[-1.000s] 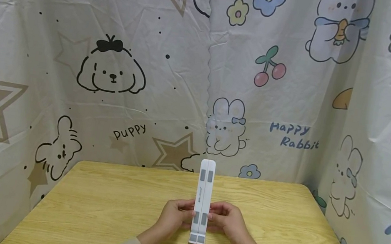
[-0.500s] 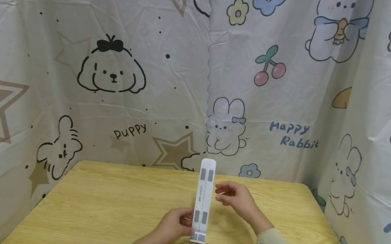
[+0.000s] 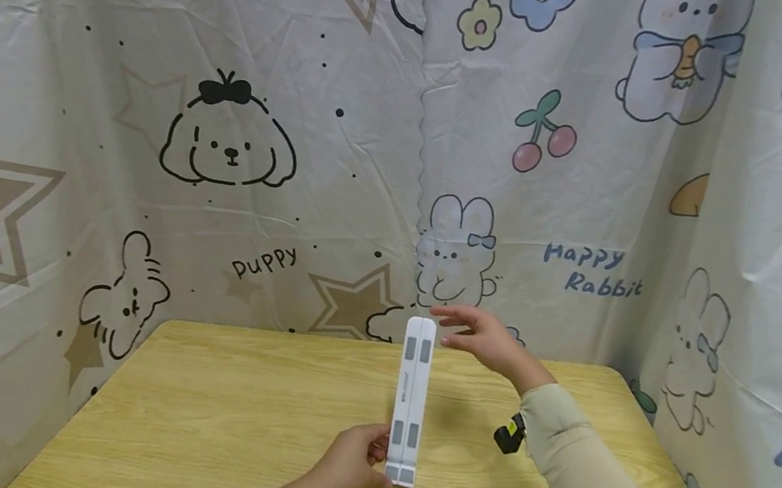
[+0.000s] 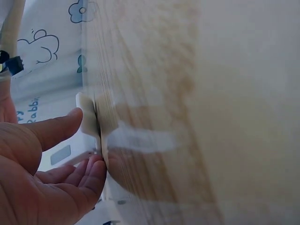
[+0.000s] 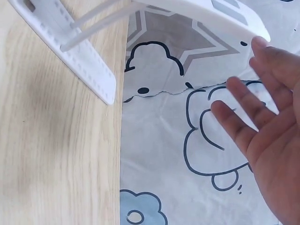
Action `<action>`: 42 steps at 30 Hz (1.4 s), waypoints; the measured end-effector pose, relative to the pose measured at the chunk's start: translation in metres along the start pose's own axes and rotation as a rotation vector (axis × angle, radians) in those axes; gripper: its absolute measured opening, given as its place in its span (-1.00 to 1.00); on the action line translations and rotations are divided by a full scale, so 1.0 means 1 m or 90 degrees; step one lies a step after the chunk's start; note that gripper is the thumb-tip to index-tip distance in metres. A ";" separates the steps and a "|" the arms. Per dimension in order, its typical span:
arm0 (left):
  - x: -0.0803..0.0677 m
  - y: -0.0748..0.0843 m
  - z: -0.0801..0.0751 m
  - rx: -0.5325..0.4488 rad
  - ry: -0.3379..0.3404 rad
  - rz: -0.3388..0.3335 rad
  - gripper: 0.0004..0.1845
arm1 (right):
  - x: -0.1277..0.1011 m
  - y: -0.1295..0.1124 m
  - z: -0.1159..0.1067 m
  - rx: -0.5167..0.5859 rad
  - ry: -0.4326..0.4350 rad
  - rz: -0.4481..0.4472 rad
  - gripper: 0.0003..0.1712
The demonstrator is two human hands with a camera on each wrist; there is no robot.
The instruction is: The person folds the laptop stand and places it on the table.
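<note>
A white folding laptop stand (image 3: 410,399) with grey pads stands raised on the wooden table, folded narrow and seen end-on in the head view. My left hand (image 3: 349,465) is at its low front end, thumb at the front lip and curled fingers along the left side. In the left wrist view, the thumb and fingertips (image 4: 96,166) close about that lip (image 4: 86,115). My right hand (image 3: 486,338) is raised beside the stand's top end, fingers spread and loosely bent. The right wrist view shows the stand's upper arm (image 5: 225,16) right by the thumb tip, with the perforated base (image 5: 70,54) and rods below.
The wooden table (image 3: 247,391) spreads around the stand. Behind and at both sides hang pale printed curtains (image 3: 339,186) with cartoon animals, stars and flowers. A small black device (image 3: 509,435) sits on the right wrist.
My right hand has let go of the stand's lower part and risen to its top end. The left hand has slid down toward the front lip. The stand stays almost in place.
</note>
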State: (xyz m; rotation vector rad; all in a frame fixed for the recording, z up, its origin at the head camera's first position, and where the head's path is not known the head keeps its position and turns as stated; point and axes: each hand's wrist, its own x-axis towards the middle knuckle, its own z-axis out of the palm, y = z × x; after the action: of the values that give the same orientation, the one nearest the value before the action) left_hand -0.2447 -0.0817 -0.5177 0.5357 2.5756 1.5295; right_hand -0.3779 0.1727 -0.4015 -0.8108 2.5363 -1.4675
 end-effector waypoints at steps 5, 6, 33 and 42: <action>0.002 0.001 0.004 0.009 -0.006 0.003 -0.21 | 0.003 0.002 -0.002 0.021 -0.041 -0.009 -0.42; 0.002 0.001 0.004 0.018 -0.007 0.006 -0.22 | 0.003 0.003 -0.002 0.023 -0.045 -0.014 -0.43; 0.017 -0.012 -0.024 0.039 -0.125 0.027 -0.26 | -0.018 -0.003 -0.018 -0.132 0.039 -0.037 -0.53; 0.018 -0.007 -0.012 0.016 -0.101 0.015 -0.25 | -0.016 -0.002 -0.028 -0.058 -0.067 -0.024 -0.40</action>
State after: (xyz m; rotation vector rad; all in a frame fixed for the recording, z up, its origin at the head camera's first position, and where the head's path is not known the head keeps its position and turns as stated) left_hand -0.2666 -0.0889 -0.5161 0.6632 2.4800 1.4020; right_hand -0.3730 0.2021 -0.3880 -0.9281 2.5382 -1.2907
